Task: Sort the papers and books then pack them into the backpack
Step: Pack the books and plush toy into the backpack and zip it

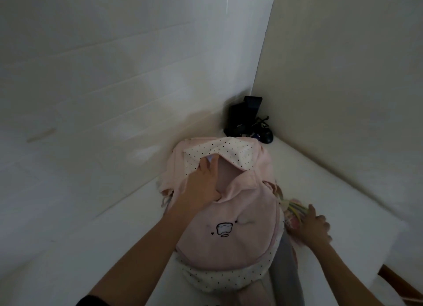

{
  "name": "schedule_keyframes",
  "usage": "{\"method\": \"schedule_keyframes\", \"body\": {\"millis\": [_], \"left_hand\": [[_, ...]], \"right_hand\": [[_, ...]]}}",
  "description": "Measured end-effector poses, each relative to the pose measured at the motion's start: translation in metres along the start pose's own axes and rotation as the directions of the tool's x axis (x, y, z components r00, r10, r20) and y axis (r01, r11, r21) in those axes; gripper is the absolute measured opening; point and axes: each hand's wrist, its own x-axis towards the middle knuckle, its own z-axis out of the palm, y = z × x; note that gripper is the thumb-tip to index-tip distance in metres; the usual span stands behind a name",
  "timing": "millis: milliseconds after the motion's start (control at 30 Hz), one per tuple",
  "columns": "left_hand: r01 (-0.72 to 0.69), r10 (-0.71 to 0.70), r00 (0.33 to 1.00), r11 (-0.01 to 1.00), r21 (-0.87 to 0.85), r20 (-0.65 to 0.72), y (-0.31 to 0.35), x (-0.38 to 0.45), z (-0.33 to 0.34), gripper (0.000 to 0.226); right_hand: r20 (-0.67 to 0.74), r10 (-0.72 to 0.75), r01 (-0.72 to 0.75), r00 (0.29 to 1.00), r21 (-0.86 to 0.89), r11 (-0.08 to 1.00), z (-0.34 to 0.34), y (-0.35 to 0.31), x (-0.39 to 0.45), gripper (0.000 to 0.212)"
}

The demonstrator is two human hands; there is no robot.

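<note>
So, backpack: a soft pink backpack (231,232) sat on the white desk (332,191), close to the corner of two pale walls.
Backpack top: it was open, and a white flap with black dots (217,152) was folded back.
Backpack front: it had a small black drawing on it.
Left hand: the left hand (203,182) was at the open top, on the pink edge of the opening.
Left fingers: they lay close together, reaching in under the dotted flap; the thumb pushed into the pink cloth.
Right hand: the right hand (317,228) lay flat on a colorful book (294,216) just beside the backpack on the right.
Right fingers: they were spread out on top of it, not pinching.
Corner: some black things (248,120) with cords sat behind the backpack.
</note>
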Motion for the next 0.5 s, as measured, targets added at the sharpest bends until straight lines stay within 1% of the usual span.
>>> {"method": "schedule_keyframes", "body": {"millis": [133, 200, 233, 267, 333, 367, 400, 433, 467, 500], "left_hand": [[0.013, -0.013, 1.0, 1.0, -0.024, 0.004, -0.001, -0.003, 0.0, 0.094], [0.007, -0.007, 1.0, 1.0, -0.013, 0.005, -0.001, -0.005, 0.0, 0.093], [0.007, -0.007, 1.0, 1.0, -0.01, 0.003, -0.001, -0.006, 0.0, 0.092], [0.008, -0.008, 1.0, 1.0, -0.008, 0.0, -0.001, -0.006, 0.0, 0.092], [0.012, -0.012, 1.0, 1.0, -0.008, -0.003, 0.0, -0.008, 0.0, 0.092], [0.013, -0.013, 1.0, 1.0, -0.011, -0.003, 0.0, -0.008, 0.0, 0.092], [0.011, -0.011, 1.0, 1.0, -0.015, -0.004, 0.001, -0.009, 0.0, 0.092], [0.006, -0.007, 1.0, 1.0, -0.017, -0.006, 0.0, -0.009, 0.0, 0.092], [0.003, -0.003, 1.0, 1.0, -0.015, -0.012, 0.0, -0.009, 0.0, 0.092], [0.002, -0.002, 1.0, 1.0, -0.008, -0.018, 0.0, -0.01, 0.0, 0.092]], "right_hand": [[0.039, 0.1, -0.103, 0.994, 0.065, 0.993, -0.006, -0.001, 0.003, 0.108], [-0.014, 0.138, -0.136, 0.99, 0.124, 0.983, -0.012, -0.003, 0.003, 0.106], [-0.04, 0.141, -0.136, 0.989, 0.107, 0.985, -0.015, -0.004, 0.001, 0.102], [-0.023, 0.108, -0.107, 0.994, 0.043, 0.993, -0.02, -0.004, -0.002, 0.095], [0.073, 0.059, -0.056, 0.996, -0.041, 0.998, -0.029, -0.006, -0.01, 0.081], [0.127, 0.084, -0.085, 0.988, 0.004, 0.996, -0.034, -0.006, -0.009, 0.08], [0.19, 0.105, -0.108, 0.976, 0.007, 0.994, -0.038, -0.005, -0.012, 0.08], [0.203, 0.114, -0.126, 0.972, 0.048, 0.991, -0.043, -0.003, -0.011, 0.078], [0.22, 0.107, -0.139, 0.97, 0.134, 0.981, -0.048, 0.002, -0.007, 0.073], [0.259, 0.084, -0.157, 0.962, 0.274, 0.949, -0.054, 0.004, -0.008, 0.062]]}}
